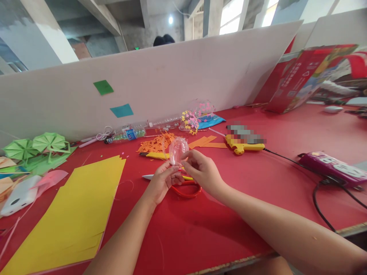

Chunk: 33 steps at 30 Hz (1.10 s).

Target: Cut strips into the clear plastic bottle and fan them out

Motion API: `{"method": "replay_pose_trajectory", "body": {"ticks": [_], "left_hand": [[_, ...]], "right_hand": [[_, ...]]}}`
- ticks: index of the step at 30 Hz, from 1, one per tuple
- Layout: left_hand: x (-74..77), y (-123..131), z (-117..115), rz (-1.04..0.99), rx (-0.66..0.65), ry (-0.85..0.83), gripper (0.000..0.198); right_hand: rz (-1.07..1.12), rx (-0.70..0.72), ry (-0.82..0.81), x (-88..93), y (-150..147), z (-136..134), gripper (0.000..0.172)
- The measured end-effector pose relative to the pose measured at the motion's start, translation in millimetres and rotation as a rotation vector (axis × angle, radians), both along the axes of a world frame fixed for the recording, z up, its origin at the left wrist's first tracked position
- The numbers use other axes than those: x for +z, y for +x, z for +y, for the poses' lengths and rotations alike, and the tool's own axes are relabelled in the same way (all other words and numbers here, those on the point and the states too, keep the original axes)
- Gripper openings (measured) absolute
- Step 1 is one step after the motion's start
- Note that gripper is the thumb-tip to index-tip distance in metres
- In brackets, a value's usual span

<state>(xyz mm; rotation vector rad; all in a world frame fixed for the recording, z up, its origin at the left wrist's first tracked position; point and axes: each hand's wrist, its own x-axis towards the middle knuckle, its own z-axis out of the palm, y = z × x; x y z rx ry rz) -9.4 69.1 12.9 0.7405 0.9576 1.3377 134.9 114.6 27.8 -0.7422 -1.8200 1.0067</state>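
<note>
In the middle of the view, a clear plastic piece (178, 149), apparently cut into thin curved strips, stands upright between my hands. My left hand (165, 178) pinches its lower end with the fingers closed. At its right side, my right hand (199, 167) has thumb and forefinger closed against the strips. Just below my hands lie red-handled scissors (186, 194), partly hidden by my left hand, with a blade tip showing on the left. A yellow utility knife (157, 155) lies behind the plastic piece.
Yellow paper sheets (77, 206) lie left, green folded paper shapes (48, 142) farther back. Behind are orange paper scraps (159, 142), a plastic bottle (132, 133) and star-covered plastic (189, 121). A yellow glue gun (239, 145) and its cable reach toward a purple power strip (332, 168).
</note>
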Motion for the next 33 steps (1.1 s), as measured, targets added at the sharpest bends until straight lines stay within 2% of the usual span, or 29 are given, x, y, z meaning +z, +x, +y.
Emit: {"method": "replay_pose_trajectory", "body": {"ticks": [13,24,33], "left_hand": [[-0.7,-0.1,0.4,0.019,-0.029,0.001,0.028],[-2.0,0.5,0.1,0.048,-0.040,0.017,0.026],[-2.2,-0.5,2.2,-0.020,0.034,0.044,0.023]], "right_hand": [[0.001,-0.005,-0.049,-0.6,-1.1,2.8,0.005],[-0.106,0.031,0.031,2.5,0.4,2.4,0.004],[-0.172,0.069,0.048,-2.9,-2.3,-0.7,0.006]]}}
